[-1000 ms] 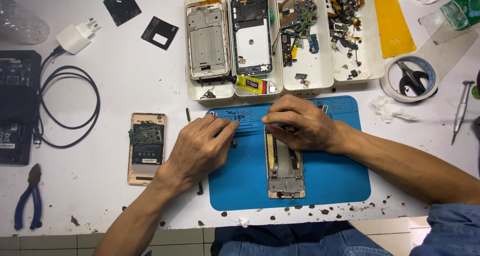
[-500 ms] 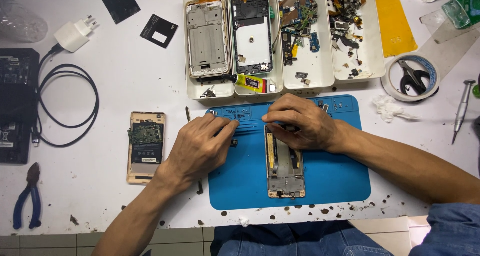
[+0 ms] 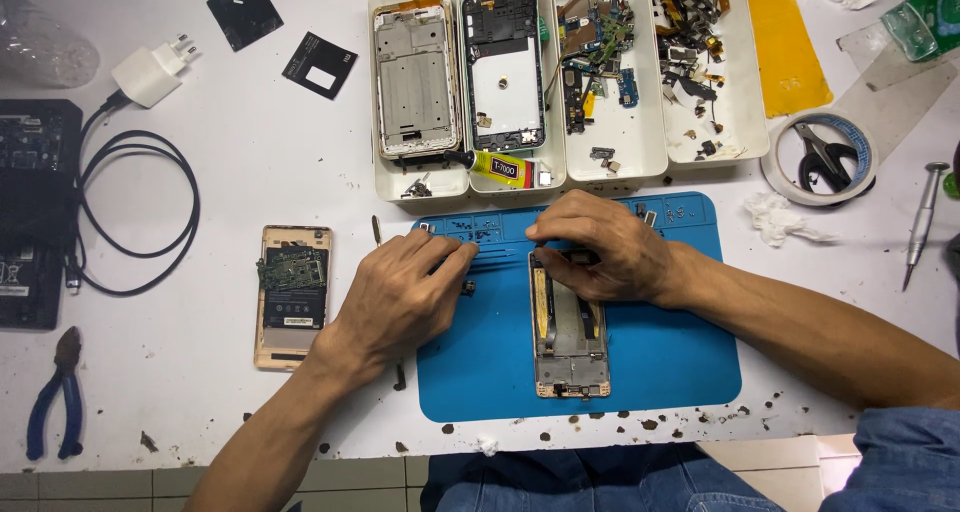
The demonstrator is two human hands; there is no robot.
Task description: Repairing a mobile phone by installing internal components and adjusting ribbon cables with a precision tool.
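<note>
We find open desk [image 3: 250, 142] between cable [image 3: 140, 212] and parts trays [image 3: 565, 172]; trays wall far edge; pliers [image 3: 55, 397], gold phone [image 3: 293, 297] crowd left side.

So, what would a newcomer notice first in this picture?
Probably the blue mat at the table's near edge, where the opened phone frame lies under the right hand, with the left hand resting beside it. Behind the mat stands a row of white trays holding phone frames and small loose parts. To the left, a gold phone lies open, its circuit board showing.
</note>
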